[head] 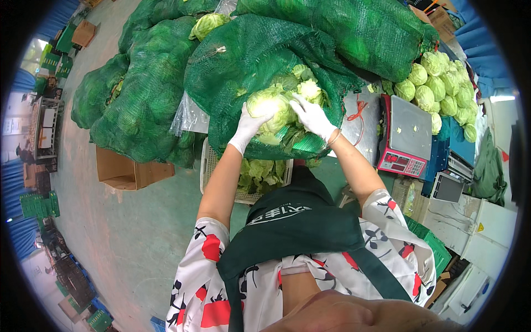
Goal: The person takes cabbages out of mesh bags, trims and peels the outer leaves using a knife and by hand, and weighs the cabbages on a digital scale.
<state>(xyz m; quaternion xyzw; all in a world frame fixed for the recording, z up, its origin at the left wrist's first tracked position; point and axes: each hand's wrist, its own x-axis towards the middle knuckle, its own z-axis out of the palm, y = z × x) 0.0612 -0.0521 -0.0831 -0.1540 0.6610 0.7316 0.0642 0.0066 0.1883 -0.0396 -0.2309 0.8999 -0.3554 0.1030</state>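
A pale green cabbage [269, 108] sits between my gloved hands, over an opened green mesh sack [232, 62]. My left hand [250, 128] grips its left side, thumb across the front. On the other side, my right hand [311, 117] holds the cabbage's right edge with its fingers at the outer leaves. Behind that hand are loose leaves and a cut, pale-cored piece of cabbage [309, 89] on the mesh. Darker leaves [293, 139] hang below the cabbage, near the sack's front rim.
Full mesh sacks [155, 83] lie left and behind, another [356, 33] at the back right. A red-framed weighing scale [410, 126] stands right, before piled cabbages [444, 85]. Below are a white crate [205, 168] of leaves and a cardboard box [124, 168]. Red string [357, 113] lies on the table.
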